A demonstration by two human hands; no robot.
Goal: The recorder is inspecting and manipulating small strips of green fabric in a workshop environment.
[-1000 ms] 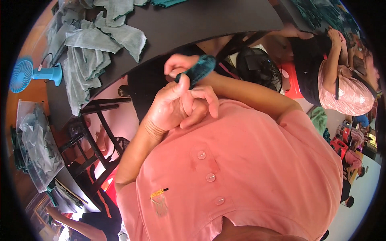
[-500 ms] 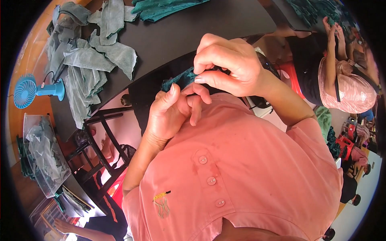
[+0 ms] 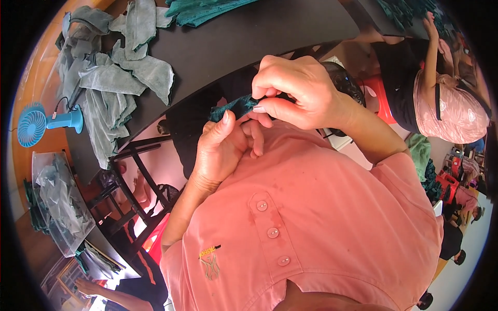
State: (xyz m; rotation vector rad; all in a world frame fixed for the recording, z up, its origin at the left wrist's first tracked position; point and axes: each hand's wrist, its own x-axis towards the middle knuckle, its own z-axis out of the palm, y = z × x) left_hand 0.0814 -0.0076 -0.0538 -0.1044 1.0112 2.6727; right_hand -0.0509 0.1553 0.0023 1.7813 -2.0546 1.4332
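A narrow strip of dark teal fabric [image 3: 234, 108] is stretched between my hands, above the front of my pink shirt. My right hand [image 3: 303, 92] pinches its right end between thumb and bent fingers; whether something thin is also in that pinch cannot be made out. My left hand [image 3: 223, 147] is palm up, with its thumb tip against the strip's near edge and its other fingers curled beneath. Part of the strip is hidden behind the fingers.
Grey-green fabric pieces [image 3: 116, 78] lie heaped on the dark table [image 3: 233, 41], with teal fabric [image 3: 207, 11] at its far edge. A blue fan [image 3: 32, 124] stands at left, above a clear bin [image 3: 62, 207] of fabric. Co-workers sit at right and lower left.
My right hand has come slightly down, and my left hand has shifted a little right and closer to it. More of the teal strip shows between them.
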